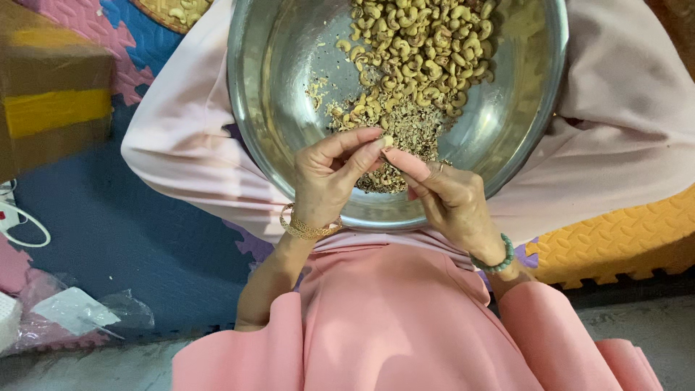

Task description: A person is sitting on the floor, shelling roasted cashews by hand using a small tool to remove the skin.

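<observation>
- Two hands meet over a steel bowl on my lap; I list what I see from the left edge across.
- At far left a brown cardboard box (51, 80) with a yellow band sits on the foam floor mat (123, 232), which is blue here with pink pieces.
- Below it lie a white cord (25, 224) and crumpled clear plastic wrap (79, 311) near the mat's edge.
- My left hand (329, 174), a gold bangle (308, 228) at its wrist, is curled narrow, thumb and forefinger pinching a small pale cashew piece (388, 141).
- That piece is held just above the near inner wall of the steel bowl (271, 80), which rests on pale pink cloth over my lap.
- Inside the bowl, whole cashews (423, 43) are heaped toward the far side, and broken bits and skins (409, 127) lie nearer my fingers.
- My right hand (449, 199) touches the same piece with its fingertips, fingers drawn close; a green bead bracelet (499, 257) circles the wrist.
- At far right a yellow foam mat tile (622, 242) shows under the cloth.
</observation>
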